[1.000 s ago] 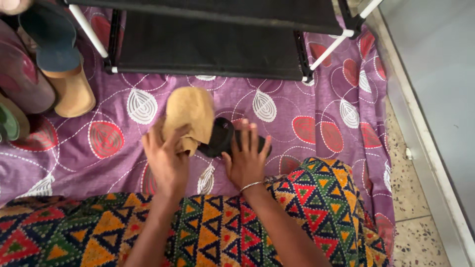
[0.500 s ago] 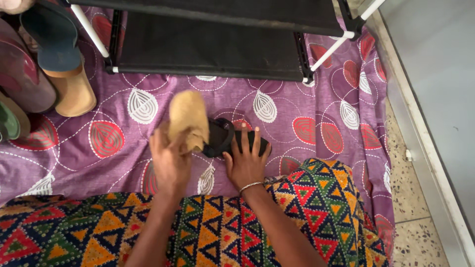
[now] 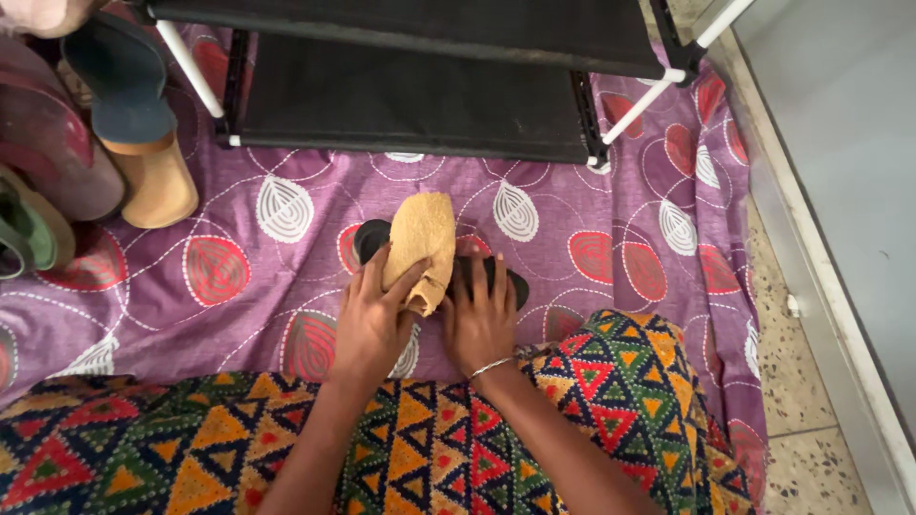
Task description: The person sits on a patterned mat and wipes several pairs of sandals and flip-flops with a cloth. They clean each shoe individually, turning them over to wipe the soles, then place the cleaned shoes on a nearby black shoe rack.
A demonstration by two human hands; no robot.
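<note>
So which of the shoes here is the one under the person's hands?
The black sandal lying flat on the purple cloth, half covered by the tan rag. The other shoes stand piled at the far left, untouched.

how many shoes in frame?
4 at least: a black sandal under the tan cloth and both hands, a navy-and-tan wedge upper left, a maroon shoe beside it, a green one at the left edge. More may be cropped.
</note>
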